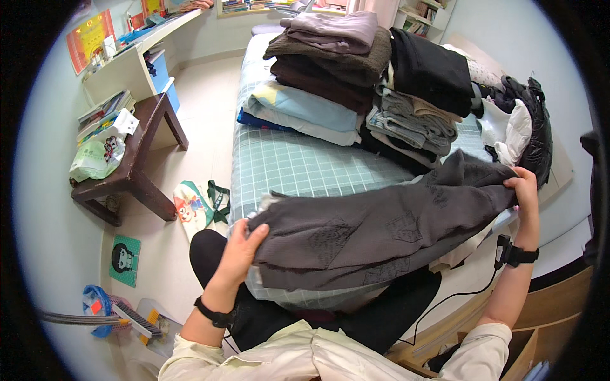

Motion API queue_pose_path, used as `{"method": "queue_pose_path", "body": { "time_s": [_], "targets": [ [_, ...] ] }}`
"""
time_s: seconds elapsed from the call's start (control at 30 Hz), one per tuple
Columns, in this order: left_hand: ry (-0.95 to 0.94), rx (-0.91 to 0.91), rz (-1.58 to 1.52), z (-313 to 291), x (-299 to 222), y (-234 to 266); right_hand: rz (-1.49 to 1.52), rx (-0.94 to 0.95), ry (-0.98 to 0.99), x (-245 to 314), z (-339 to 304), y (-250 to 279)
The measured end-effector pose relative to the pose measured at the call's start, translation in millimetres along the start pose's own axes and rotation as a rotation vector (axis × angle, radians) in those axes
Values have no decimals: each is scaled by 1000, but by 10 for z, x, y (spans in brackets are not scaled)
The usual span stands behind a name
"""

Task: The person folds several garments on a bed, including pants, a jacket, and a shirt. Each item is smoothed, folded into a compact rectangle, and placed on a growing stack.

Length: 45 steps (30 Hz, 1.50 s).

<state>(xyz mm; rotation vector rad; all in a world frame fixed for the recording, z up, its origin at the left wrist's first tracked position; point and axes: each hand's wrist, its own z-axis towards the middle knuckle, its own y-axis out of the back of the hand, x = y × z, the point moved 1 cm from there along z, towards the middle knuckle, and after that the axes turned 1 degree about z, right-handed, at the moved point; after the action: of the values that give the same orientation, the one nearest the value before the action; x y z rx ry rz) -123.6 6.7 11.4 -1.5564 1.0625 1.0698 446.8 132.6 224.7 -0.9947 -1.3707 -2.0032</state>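
A dark grey patterned garment [375,225], folded lengthwise, stretches between my two hands over the near edge of the bed [305,165]. My left hand [244,247] grips its left end, thumb on top. At the other end, my right hand [524,187] pinches the bunched edge of the cloth. Which kind of garment it is, I cannot tell. Pale cloth peeks out from underneath it. Just beyond, a tall stack of folded clothes [333,60] stands beside a second stack topped by a black folded piece [432,66].
Black and white clothes [508,127] lie heaped at the bed's right side. To the left stands a dark wooden bench [149,143] with bags and books. A cloth bag [194,206], a small mat [125,260] and a basket [105,308] are on the floor. A cable hangs from my right wrist.
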Motion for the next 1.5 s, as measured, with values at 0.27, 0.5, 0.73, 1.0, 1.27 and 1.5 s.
{"method": "queue_pose_path", "body": {
  "time_s": [0.27, 0.5, 0.73, 1.0, 1.27, 1.5],
  "targets": [
    [83, 45, 32, 41, 354, 49, -66, 275, 745, 1669, -857, -1083],
    [-34, 93, 118, -273, 172, 14, -360, 870, 1303, 1900, -2781, -3006],
    [106, 69, -51, -185, 274, 179, 253, 880, 957, 957, -2525, -2644],
    [-172, -69, 400, -214, 56, 215, -417, 695, 791, 325, -2504, -2660],
    [-383, -93, 73, 268, -339, 40, -393, 499, 702, 100, -2489, -2656],
    [-195, -4, 670, 417, 134, 156, 87, 394, -208, -467, -2474, -2538]
  ]
}}
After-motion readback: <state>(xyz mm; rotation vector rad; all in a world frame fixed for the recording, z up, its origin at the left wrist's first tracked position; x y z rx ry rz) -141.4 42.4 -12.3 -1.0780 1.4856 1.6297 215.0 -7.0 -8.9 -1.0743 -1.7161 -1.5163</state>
